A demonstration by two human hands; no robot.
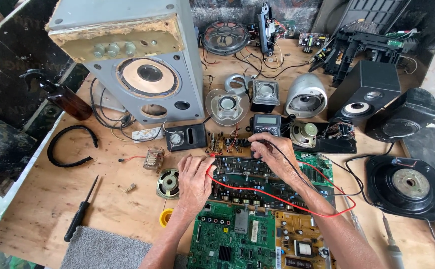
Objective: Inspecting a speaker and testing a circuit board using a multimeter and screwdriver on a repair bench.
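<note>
My left hand (195, 180) is closed around a red test probe, its tip on the left end of a dark circuit board (247, 179). A red lead (277, 198) loops from it across the boards. My right hand (272, 152) pinches a black probe near the board's top edge, just below a small digital multimeter (267, 123). A black lead (327, 184) runs back over my right forearm. A green circuit board (232, 239) and an orange-brown one (299, 244) lie closer to me.
A large grey speaker cabinet (142, 65) stands at the back left. Small speakers and drivers (304, 94) crowd the back. A black screwdriver (80, 211), brown bottle (68, 99), black band (68, 147), solder spool (166, 216) and soldering iron (391, 244) lie on the wooden table (38, 199).
</note>
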